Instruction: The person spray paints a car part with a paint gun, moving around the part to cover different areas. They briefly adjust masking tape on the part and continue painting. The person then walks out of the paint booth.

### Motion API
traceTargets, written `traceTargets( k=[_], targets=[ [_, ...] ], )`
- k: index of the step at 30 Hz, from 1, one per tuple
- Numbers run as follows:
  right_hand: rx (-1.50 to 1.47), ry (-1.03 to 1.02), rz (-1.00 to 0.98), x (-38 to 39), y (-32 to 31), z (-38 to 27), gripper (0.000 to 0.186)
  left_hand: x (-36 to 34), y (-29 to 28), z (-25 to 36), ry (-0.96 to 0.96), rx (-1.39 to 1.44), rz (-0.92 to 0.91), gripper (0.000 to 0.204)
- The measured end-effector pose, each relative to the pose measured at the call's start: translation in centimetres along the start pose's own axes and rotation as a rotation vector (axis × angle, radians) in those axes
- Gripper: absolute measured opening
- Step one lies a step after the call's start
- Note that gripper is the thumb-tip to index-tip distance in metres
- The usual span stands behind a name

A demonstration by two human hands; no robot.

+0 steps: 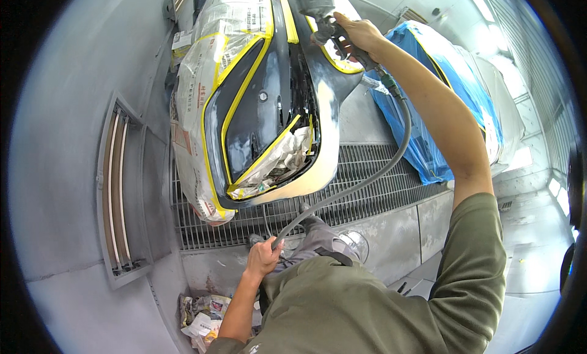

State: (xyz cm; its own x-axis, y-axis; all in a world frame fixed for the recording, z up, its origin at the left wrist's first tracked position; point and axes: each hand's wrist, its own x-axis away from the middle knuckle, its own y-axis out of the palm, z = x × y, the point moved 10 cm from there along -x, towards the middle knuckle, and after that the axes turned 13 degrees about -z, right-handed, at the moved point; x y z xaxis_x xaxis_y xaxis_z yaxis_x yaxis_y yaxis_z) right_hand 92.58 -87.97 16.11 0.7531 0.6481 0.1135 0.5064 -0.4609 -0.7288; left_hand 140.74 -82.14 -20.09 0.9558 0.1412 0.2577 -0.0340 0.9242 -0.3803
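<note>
Spray gun (324,29) sits clasped in my right hand (359,37), which looks nearer the masked car body (254,118) stretching lengthwise away ahead; lower down, I see my left hand (264,258) gripping the grey hose (342,193).

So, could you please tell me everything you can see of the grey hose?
The hose is grey, smooth and flexible-looking, perhaps rubber or plastic. Its upper end meets a green fitting by the spray gun in the right hand. It hangs in a long curve in front of the floor grating, down to the left hand, which grips it.
</note>
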Motion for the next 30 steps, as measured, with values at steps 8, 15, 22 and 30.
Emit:
traceTargets(
  k=[8, 15, 22, 30],
  targets=[
    [0.17, 0.224, 0.148, 3.5, -4.1, 3.5, 0.065, 1.4, -0.5, -0.2, 0.057, -0.011, -0.016, 0.031],
    [-0.081, -0.025, -0.092, 2.1, 0.9, -2.0, 0.066, 2.5, -1.4, 0.9, 0.031, -0.123, -0.04, 0.036],
    [-0.016, -0.057, -0.099, -4.2, 2.2, -4.6, 0.065, 2.6, -3.1, 4.4, 0.038, -0.111, 0.047, 0.03],
    [0.03, -0.088, -0.025, -6.7, 1.5, -5.0, 0.065, 2.4, -4.4, 5.0, -0.046, -0.084, 0.114, 0.024]
  ],
)
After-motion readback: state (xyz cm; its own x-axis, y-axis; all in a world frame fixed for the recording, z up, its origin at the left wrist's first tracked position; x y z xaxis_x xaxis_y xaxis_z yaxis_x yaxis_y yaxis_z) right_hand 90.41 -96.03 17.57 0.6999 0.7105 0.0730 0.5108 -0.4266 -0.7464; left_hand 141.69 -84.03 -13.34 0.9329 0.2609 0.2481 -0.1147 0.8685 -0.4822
